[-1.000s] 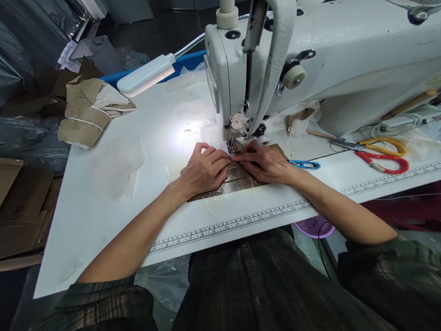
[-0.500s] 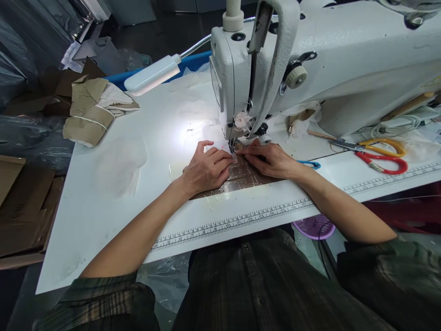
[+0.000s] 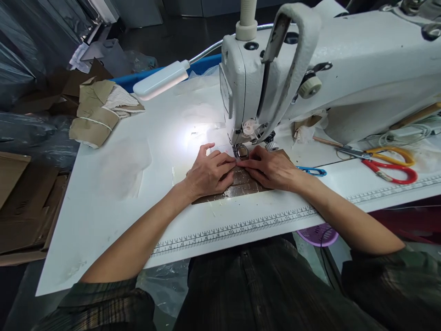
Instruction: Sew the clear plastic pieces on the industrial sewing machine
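Both hands press flat on the brown patch (image 3: 237, 186) at the presser foot (image 3: 241, 151): left hand (image 3: 208, 174) at 9 o'clock of it, right hand (image 3: 272, 168) at 3. Since a second ago they have barely shifted, fingertips nudging a pale piece under the foot.

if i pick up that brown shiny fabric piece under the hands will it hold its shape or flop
Probably flop: the brown glossy fabric piece lies thin and flat on the white table. Its sheen suggests it may slide, perhaps why the left hand and right hand both press it.
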`<action>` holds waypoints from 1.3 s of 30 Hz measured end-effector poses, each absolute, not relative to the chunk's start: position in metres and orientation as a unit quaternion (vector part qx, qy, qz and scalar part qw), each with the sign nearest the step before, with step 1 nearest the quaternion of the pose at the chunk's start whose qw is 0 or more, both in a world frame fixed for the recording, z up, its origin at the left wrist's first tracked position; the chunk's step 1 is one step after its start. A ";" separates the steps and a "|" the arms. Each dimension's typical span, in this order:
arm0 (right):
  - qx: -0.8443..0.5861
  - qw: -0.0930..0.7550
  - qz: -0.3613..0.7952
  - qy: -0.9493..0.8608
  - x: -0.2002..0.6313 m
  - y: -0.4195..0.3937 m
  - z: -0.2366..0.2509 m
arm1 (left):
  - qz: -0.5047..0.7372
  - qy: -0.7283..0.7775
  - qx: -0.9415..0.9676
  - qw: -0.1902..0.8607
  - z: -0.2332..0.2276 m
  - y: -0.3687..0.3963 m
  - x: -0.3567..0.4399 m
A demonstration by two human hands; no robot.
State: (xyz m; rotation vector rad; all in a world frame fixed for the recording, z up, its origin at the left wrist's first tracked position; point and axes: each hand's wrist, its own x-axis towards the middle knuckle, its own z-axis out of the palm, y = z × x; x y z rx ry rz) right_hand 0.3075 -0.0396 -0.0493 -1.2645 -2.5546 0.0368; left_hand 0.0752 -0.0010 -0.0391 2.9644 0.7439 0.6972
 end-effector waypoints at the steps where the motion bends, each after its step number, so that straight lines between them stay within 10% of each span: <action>1: -0.442 0.138 0.007 -0.886 0.306 -0.040 -0.048 | 0.217 0.237 0.947 0.001 -0.039 0.000 0.075; 12: -0.469 0.093 -0.005 -0.878 0.287 -0.044 -0.039 | 0.164 0.246 0.955 -0.017 -0.040 0.005 0.069; 22: -0.501 0.212 0.267 -0.796 0.317 -0.034 -0.024 | 0.134 0.268 0.954 -0.012 -0.036 0.006 0.070; 39: -0.537 0.358 0.287 -0.708 0.324 -0.044 -0.050 | 0.202 0.344 0.917 -0.005 -0.039 0.014 0.064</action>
